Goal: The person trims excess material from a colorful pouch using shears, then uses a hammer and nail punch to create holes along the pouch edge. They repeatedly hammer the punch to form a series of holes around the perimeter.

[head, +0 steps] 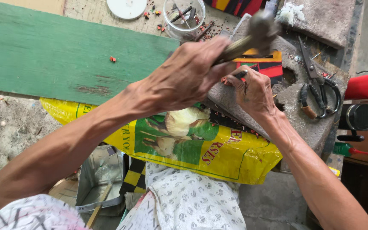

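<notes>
One green board (43, 55) lay across the left of the work area, with a single red chip (113, 59) on it near its right end. Below the board's near edge spread one yellow sack (231, 157), printed with green and pale shapes, draped toward the person's lap. Under the sack's left corner stood one metal tin (101, 174), open, holding what looked like clear plastic and a wooden stick; I could not tell more.

At the far edge sat one white lid (127, 7) and beside it one clear jar (184, 18), open, with several dark nails or scraps inside. More red chips were scattered between them.

The left hand (188, 74) was clamped around the handle of one hammer (252, 36), whose blurred head hung over the stone block (307, 123). The right hand (254, 91) lay just beside it on the block, fingertips pinched on a small dark piece (240, 74) against the stone; what it was could not be made out. The two hands were close together, nearly touching.

On the block's right side lay one pair of shears (318, 91). Past the block's right edge stood one black round object (358, 118), one small green bottle (346, 149) with a red tip, and one red cylinder (367, 85).
</notes>
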